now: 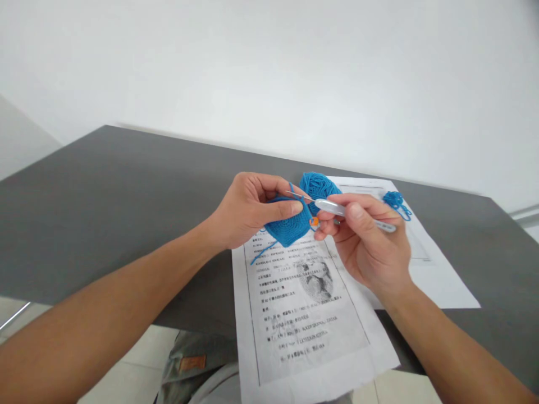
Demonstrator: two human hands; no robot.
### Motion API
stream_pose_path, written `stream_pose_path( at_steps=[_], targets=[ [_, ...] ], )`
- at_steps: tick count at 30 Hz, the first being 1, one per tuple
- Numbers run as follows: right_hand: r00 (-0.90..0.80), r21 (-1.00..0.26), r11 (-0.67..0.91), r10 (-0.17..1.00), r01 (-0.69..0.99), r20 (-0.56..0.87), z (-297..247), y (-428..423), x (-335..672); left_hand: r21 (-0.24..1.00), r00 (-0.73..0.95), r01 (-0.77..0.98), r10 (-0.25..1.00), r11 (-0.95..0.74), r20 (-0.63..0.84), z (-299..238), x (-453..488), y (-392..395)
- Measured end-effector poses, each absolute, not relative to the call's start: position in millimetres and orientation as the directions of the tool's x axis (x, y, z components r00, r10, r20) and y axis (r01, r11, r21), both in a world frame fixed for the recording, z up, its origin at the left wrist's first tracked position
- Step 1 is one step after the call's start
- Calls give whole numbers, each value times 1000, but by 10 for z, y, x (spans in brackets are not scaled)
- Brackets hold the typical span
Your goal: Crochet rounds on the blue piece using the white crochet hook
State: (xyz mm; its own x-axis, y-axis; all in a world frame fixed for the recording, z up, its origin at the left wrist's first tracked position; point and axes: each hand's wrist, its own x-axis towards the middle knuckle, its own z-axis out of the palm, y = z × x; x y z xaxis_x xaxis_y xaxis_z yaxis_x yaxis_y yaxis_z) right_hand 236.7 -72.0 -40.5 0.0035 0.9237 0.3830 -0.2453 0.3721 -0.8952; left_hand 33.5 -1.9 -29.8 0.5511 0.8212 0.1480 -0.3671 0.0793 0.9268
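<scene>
Left grip (251, 206) pinches crochetwork (289, 228), right grip (374, 242) a hook (330, 207).

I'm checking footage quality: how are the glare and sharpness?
Head view: soft light on the pale wall, no hard glare on the dark tabletop; fine print on the near sheet looks smeared, as does lettering on the hook.

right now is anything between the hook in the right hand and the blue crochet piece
Nothing visible: the hook in the right hand has its metal shaft at the upper edge of the blue crochet piece in the left hand. A small orange item sits below the shaft.
</scene>
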Motion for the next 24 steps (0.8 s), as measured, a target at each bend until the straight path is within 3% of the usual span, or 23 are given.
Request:
stream_pose_path(
  at_steps=[11,14,20,24],
  targets=[
    [54,-873,451,892,-186,449,-433,-732,2331,884,642,-388,765,261,56,-295,392,-155],
    [55,-881,437,899,-179,435,-431,-733,2330,899,625,-369,778,235,53,-304,387,-162],
    [42,-885,425,904,-191,425,-431,-717,2356,953,562,-302,812,24,157,-308,379,-175],
    [21,-879,436,898,-191,440,-437,-705,2382,957,542,-278,836,82,86,-268,387,-185]
  ],
)
